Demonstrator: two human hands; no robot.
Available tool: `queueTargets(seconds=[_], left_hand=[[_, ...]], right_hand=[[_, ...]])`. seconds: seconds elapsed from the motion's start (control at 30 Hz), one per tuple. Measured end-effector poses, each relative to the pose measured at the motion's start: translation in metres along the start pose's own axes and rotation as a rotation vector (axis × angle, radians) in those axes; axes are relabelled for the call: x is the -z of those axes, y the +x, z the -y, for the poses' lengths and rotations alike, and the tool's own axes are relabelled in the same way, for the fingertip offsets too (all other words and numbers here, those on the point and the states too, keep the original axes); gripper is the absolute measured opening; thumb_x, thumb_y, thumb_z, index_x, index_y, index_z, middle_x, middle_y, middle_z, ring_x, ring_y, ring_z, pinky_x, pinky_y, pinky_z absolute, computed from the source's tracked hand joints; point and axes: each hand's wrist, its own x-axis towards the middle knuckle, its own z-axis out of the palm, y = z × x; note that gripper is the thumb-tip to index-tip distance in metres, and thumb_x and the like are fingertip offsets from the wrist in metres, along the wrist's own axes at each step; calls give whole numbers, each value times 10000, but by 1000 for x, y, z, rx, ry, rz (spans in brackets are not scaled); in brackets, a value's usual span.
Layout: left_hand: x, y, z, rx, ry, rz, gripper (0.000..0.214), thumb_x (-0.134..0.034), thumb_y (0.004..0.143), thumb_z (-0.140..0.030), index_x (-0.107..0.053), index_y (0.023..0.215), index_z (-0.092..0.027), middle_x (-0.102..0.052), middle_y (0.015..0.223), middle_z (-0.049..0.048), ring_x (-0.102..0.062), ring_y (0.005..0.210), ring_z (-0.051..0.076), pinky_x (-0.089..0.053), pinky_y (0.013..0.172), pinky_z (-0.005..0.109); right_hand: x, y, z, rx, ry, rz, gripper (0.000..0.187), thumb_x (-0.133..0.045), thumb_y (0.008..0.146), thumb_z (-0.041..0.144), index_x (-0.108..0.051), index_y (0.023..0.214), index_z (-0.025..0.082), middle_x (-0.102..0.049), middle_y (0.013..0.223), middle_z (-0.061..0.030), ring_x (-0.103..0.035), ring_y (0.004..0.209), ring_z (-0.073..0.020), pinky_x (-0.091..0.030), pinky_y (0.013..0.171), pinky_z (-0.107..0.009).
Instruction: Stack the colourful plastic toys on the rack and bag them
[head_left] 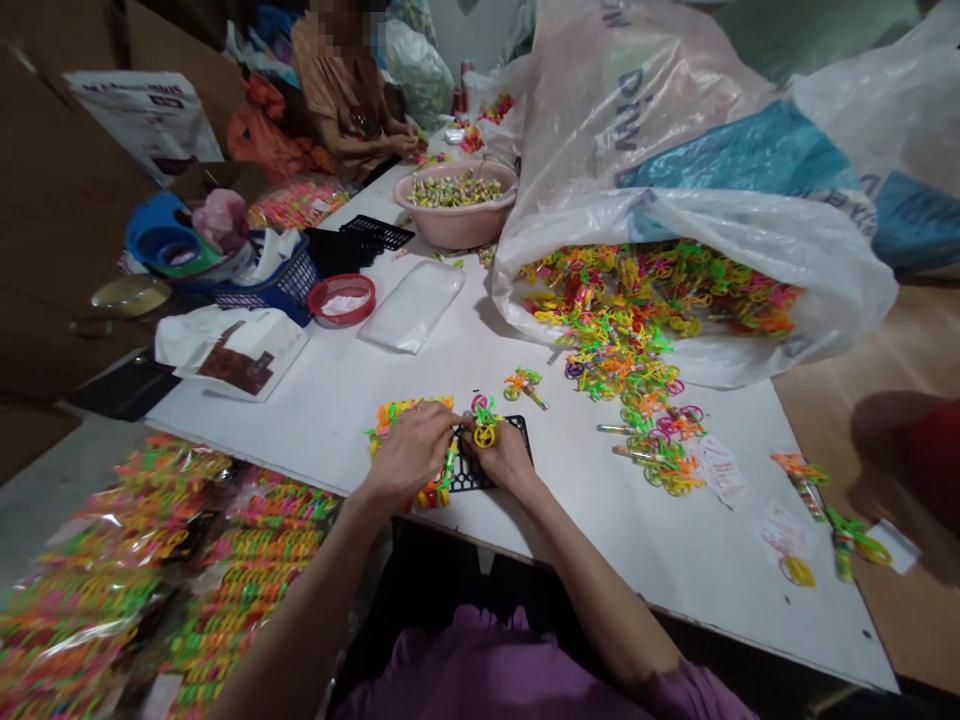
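My left hand (pixel 416 442) lies over the left part of a black slotted plastic tray (pixel 517 428), on top of a row of colourful plastic toys (pixel 405 408). Its fingers are curled and pressed together at the tray's middle; what they grip is hidden. My right hand (pixel 506 458) is closed around a small wheeled plastic toy (pixel 484 434) with a yellow wheel and green and pink parts, held above the tray's bare slots. The fingertips of both hands nearly meet. Just beyond them lies a loose toy (pixel 527 385) with a clear tube of small sweets.
A large plastic sack (pixel 517 290) spills similar toys (pixel 622 360) onto the white table (pixel 570 560). Behind are a pink basin (pixel 454 225), a clear plastic tray (pixel 414 305), a red basket (pixel 342 300) and a blue basket (pixel 274 285). Packed toys (pixel 112 560) lie lower left. Another person (pixel 341 90) sits beyond.
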Motion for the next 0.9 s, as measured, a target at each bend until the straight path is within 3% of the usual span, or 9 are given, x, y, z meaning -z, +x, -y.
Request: queueTargets(seconds=[0.13, 0.27, 0.4, 0.5, 0.6, 0.7, 0.8, 0.9], left_hand=[[-6, 1, 3, -8, -24, -36, 218, -450, 859, -184, -598, 1017, -160, -653, 934, 57, -571, 910, 186, -443, 837, 337], [-11, 1, 4, -2, -32, -94, 283, -526, 846, -300, -567, 1090, -162, -658, 958, 63, -584, 916, 193, -455, 819, 333], [-21, 2, 3, -29, 27, -127, 210, -456, 884, -279, -618, 957, -167, -661, 910, 61, -584, 881, 192, -447, 813, 340], [-26, 1, 2, -22, 68, -152, 244, -399, 906, -252, -626, 879, -169, -660, 847, 52, -583, 829, 181, -446, 794, 332], [-28, -2, 1, -26, 73, -174, 240, -397, 912, -258, -622, 912, -174, -660, 859, 48, -584, 834, 176, -447, 794, 322], [-28, -5, -1, -35, 55, -188, 220, -421, 904, -256, -622, 900, -168, -659, 853, 46, -582, 838, 174, -446, 805, 320], [-25, -5, -5, -13, 47, -186, 194, -445, 889, -230, -624, 872, -157, -661, 836, 50, -583, 836, 176, -446, 809, 320], [-22, -2, -9, 14, 54, -170, 182, -446, 882, -212, -620, 877, -160, -662, 843, 48, -586, 837, 177, -448, 804, 316]], right_hand=[[-6, 2, -1, 122, -164, -18, 123, -497, 786, 156, -586, 871, 157, -603, 818, -41, -552, 729, -155, -409, 663, -237], [-2, 1, 1, 190, -395, 61, 143, -461, 815, 142, -560, 917, 158, -564, 915, -60, -536, 801, -162, -410, 707, -248], [-4, 1, 4, 200, -556, 103, 197, -388, 855, 138, -529, 991, 149, -542, 943, -77, -532, 765, -166, -411, 681, -259], [-3, 3, 4, 235, -559, 132, 175, -405, 858, 151, -527, 983, 142, -548, 939, -83, -534, 773, -170, -413, 693, -265], [14, 3, -1, 283, -429, 191, 133, -465, 856, 185, -558, 946, 154, -580, 897, -56, -544, 801, -152, -411, 726, -244], [47, 6, -7, 192, -397, 88, 176, -484, 866, 227, -574, 1003, 166, -613, 913, -45, -560, 845, -145, -405, 757, -237], [78, 19, -10, -35, -597, -124, 245, -489, 860, 294, -579, 1036, 150, -606, 1002, -98, -574, 879, -190, -405, 733, -274], [89, 29, -8, -163, -735, -155, 255, -495, 843, 332, -611, 970, 143, -610, 1003, -129, -586, 879, -228, -398, 693, -291]])
